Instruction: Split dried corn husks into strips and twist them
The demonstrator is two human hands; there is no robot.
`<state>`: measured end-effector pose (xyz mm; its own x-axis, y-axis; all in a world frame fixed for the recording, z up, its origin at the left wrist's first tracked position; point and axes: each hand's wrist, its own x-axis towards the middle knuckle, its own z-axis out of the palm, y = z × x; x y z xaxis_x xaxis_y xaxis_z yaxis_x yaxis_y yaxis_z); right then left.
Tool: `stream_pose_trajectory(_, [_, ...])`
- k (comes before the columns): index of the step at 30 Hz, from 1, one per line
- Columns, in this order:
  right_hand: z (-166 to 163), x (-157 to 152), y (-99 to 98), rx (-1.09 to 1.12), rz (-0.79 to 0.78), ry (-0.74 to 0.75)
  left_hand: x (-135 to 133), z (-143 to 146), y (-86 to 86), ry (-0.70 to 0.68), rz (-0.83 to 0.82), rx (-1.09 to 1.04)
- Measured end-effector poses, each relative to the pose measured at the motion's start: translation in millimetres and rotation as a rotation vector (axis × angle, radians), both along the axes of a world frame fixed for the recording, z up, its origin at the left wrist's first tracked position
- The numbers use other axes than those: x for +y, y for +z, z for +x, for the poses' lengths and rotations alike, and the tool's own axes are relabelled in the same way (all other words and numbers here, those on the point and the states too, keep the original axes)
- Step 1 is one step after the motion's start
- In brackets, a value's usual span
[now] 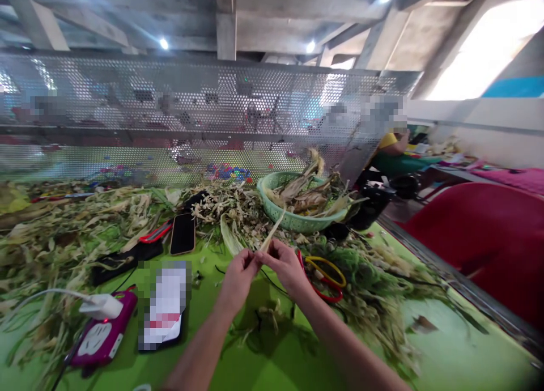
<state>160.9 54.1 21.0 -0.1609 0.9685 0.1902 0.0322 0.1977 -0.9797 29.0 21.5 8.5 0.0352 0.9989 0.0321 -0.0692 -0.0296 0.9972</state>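
My left hand point(238, 279) and my right hand point(284, 266) meet over the green table point(442, 357), fingers pinched together. Between them they hold a thin pale strip of dried husk point(272, 232) that rises toward the basket. Loose husk scraps point(263, 317) lie on the table just below my wrists. Scissors with red and yellow handles point(325, 275) lie right of my right hand.
A green basket point(272, 201) full of husks stands behind my hands. Husk piles point(63, 232) cover the left side. A dark phone point(183, 233), a purple power strip point(102, 334) with a white plug and another phone point(164, 306) lie at left. A perforated metal screen point(191, 113) stands behind. A red chair point(488, 249) is at right.
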Motion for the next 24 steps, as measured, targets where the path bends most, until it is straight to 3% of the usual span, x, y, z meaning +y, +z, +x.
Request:
stream_pose_trajectory(8, [-5,0,-7.7,0.048,-0.002,0.021,-1,5,3.0,0.074,0.024,-0.173])
stream_pose_trajectory(17, [-6,-3,-1.9,0.115,-0.055,0.061,-1,0,2.0,0.133,0.076,-0.023])
stream_pose_trajectory(24, [-2,-6,1.6,0.013,-0.015,0.097,-3,-1,4.2,0.156,0.137,0.132])
